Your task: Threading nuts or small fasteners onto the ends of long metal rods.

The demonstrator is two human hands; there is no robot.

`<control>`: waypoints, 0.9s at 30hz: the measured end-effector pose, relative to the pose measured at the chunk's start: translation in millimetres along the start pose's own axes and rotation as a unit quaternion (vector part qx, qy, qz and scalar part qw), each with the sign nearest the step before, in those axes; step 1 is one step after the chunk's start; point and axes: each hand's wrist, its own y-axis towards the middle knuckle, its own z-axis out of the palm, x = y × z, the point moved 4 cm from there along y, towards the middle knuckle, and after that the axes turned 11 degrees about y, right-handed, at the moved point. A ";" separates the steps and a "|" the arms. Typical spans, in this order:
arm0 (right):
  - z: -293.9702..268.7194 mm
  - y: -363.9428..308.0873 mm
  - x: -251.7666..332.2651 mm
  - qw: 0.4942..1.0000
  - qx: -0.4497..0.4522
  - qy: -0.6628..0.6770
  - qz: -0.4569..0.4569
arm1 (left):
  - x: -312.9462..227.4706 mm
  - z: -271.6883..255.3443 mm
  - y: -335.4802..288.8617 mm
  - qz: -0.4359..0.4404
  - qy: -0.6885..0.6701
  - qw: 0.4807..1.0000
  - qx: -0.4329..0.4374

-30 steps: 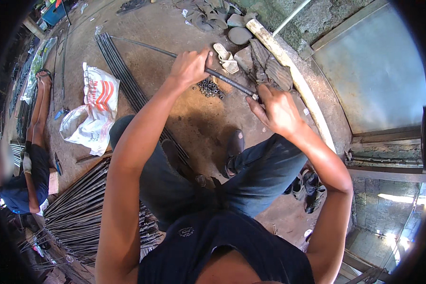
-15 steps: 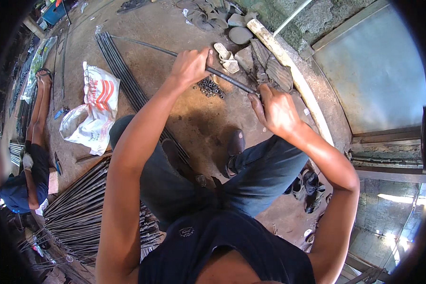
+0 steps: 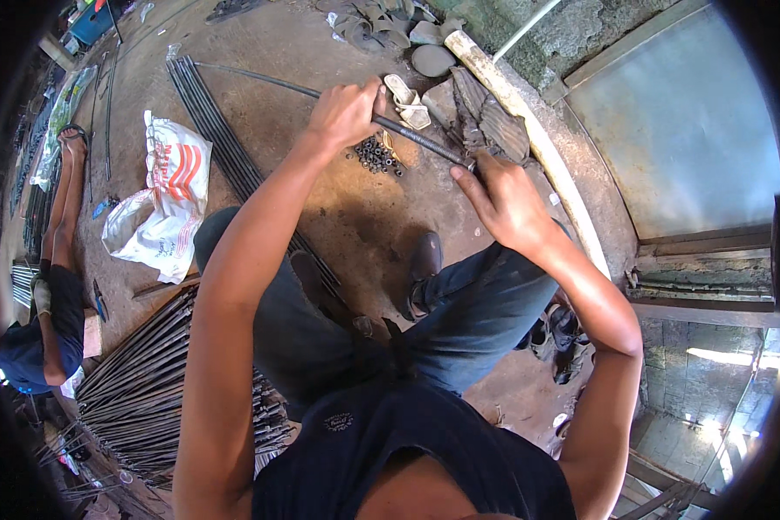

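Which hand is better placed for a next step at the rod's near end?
Probably the right hand: it is at that end of the rod, while the left hand grips it farther along.

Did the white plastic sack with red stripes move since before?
No. The sack keeps its place beside the long, dark metal rods; only the whole picture shifted slightly.
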 end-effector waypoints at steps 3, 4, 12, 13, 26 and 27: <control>-2.8 5.8 3.0 0.987 0.004 -0.121 -0.108 | 2.6 -0.1 -2.1 0.023 -0.021 0.999 0.008; -4.9 7.4 1.9 0.987 0.003 -0.121 -0.108 | 3.4 1.4 -2.6 0.024 -0.021 0.999 0.024; -13.8 9.8 1.8 0.952 0.029 -0.186 -0.243 | 3.3 -2.6 -0.5 0.028 -0.040 0.998 0.031; -15.0 10.4 2.5 0.951 0.028 -0.186 -0.244 | 2.9 -4.4 -0.8 0.019 -0.031 0.998 0.044; -17.8 8.4 15.2 0.984 0.048 -0.046 -0.165 | 1.3 -3.4 2.8 0.041 -0.040 0.995 0.087; -17.6 8.3 13.1 0.997 0.019 0.025 -0.076 | 1.4 -2.4 3.2 0.041 -0.040 0.995 0.086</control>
